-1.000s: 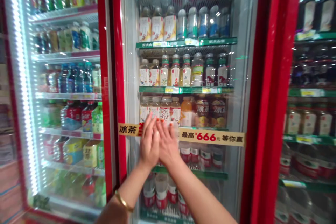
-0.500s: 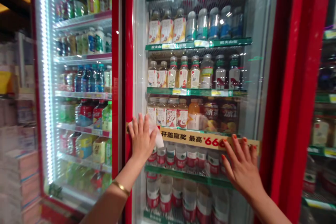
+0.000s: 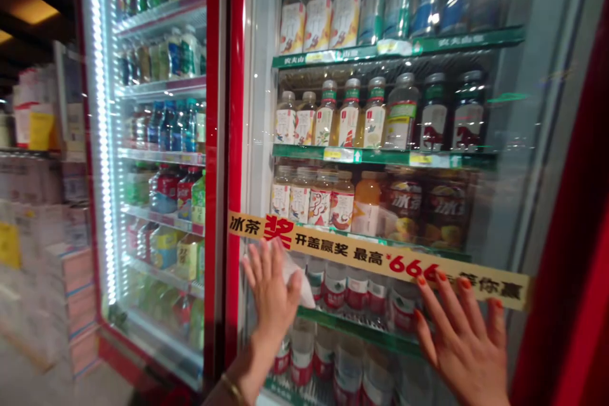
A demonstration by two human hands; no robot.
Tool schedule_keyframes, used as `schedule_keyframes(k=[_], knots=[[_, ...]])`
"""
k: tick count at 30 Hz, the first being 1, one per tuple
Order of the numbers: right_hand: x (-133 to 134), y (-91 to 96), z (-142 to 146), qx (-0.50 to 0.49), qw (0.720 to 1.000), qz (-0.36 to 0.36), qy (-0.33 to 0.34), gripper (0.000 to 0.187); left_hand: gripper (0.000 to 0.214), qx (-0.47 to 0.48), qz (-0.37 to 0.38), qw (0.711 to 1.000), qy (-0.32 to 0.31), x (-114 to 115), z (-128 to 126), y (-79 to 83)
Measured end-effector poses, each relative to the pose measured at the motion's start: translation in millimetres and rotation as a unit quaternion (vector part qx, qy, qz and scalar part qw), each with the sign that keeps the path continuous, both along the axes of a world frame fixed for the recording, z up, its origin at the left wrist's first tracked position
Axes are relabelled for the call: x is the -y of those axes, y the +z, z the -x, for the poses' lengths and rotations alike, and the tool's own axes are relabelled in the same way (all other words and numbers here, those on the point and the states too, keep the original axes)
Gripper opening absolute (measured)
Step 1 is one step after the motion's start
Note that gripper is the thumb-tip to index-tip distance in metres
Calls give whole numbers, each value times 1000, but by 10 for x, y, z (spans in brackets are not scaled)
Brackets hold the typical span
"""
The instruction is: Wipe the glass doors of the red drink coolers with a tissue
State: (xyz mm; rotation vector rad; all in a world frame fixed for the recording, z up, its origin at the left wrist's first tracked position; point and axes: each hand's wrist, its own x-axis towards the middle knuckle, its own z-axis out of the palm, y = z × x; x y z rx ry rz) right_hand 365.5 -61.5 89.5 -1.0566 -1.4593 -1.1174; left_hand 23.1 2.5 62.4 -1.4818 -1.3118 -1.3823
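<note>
My left hand (image 3: pixel 271 295) lies with its fingers stretched out at the glass door (image 3: pixel 514 209) of a drinks fridge. It holds a white tissue (image 3: pixel 304 285) against the glass, part of which shows beside the thumb. A yellow printed strip (image 3: pixel 342 250) runs across the door, just above that hand. My right hand (image 3: pixel 466 336) is spread open near the right end of the strip, fingertips at its lower edge, with nothing visible in it. Behind the glass stand rows of bottled drinks (image 3: pixel 349 117) on green-edged shelves (image 3: pixel 394 155).
A red door frame (image 3: pixel 236 158) borders the glass on the left. Beyond it stands a second lit fridge (image 3: pixel 164 155) full of drinks. Stacked cartons (image 3: pixel 78 295) sit on the floor at the far left. Another red frame (image 3: pixel 578 254) edges the right side.
My left hand has slid down the glass with the tissue, uncovering the strip's left end. My right hand has also moved lower, uncovering more lettering. The view has come closer and tilted.
</note>
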Motion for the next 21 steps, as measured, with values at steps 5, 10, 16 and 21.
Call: schedule_keyframes(k=[5, 10, 16, 21], knots=[[65, -281, 15, -16, 1000, 2, 20, 69, 85, -252, -72, 961, -89, 129, -117, -608], [62, -406, 10, -34, 999, 10, 14, 70, 88, 34, -31, 999, 3, 3, 306, -348], [98, -684, -2, -35, 999, 20, 7, 71, 88, -151, -6, 987, -58, 24, -176, -540], [93, -1227, -67, -13, 999, 14, -34, 77, 95, -149, -44, 986, -53, 100, 308, -674]])
